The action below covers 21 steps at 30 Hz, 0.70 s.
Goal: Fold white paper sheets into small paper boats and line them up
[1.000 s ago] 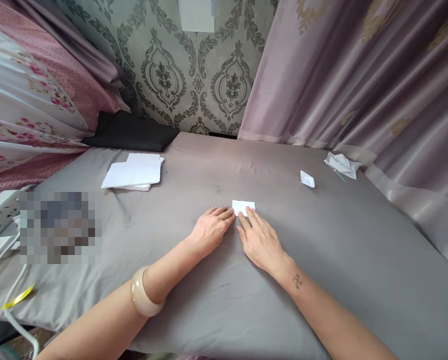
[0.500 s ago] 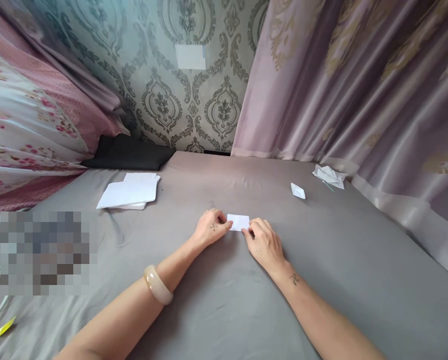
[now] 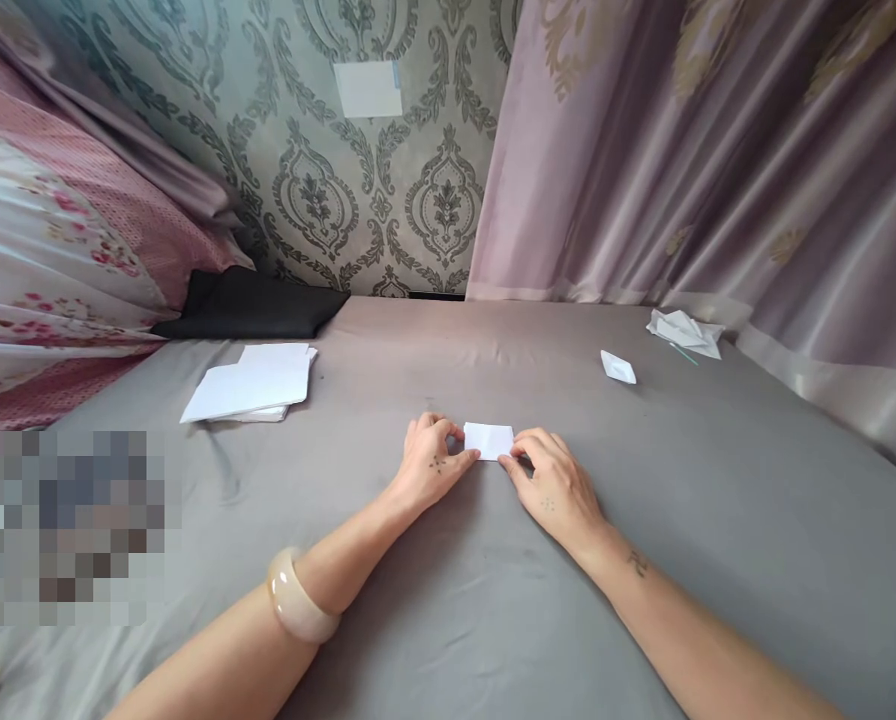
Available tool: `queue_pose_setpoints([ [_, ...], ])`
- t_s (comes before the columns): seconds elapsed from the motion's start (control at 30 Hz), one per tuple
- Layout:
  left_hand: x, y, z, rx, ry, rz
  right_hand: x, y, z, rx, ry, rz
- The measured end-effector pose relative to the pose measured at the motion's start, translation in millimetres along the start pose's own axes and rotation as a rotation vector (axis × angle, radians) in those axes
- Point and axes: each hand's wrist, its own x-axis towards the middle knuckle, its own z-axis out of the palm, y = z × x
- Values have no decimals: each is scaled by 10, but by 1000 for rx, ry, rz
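Slip [image 3: 488, 441]: white paper, matt, smooth. Grey sheet [image 3: 448, 640] under slip: matt cloth, lightly wrinkled. Paper stack [image 3: 249, 383] left of slip: matt, smooth. Bangle [image 3: 298, 597], near-left of slip: glossy, polished. Black cloth [image 3: 253, 306], far-left of slip: matt. Curtain [image 3: 605, 190], far-right of slip: satiny cloth.

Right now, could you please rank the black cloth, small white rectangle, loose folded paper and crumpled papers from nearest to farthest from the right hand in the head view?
From the right hand:
1. Small white rectangle: at its fingertips.
2. Loose folded paper: ahead, slightly right.
3. Crumpled papers: back right.
4. Black cloth: far back left.
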Motion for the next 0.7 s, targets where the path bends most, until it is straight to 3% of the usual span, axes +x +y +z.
queue_pose_setpoints([
  [0.17, -25, 28, -21, -13, -28, 17, -9, 10, -27, 52, -10, 8],
  [0.3, -54, 54, -29, -27, -97, 105, -14, 48, 4, 113, -7, 42],
  [0.4, -81, 95, -27, -46, -166, 166, -12, 72, 34, 173, 83, 75],
  [0.53, -107, 112, 6, 29, -172, 258, -5, 21, -8, 102, 238, -71],
  [0.7, -121, 26, 85, 173, -38, 407, -28, -83, -86, -34, 160, -258],
])
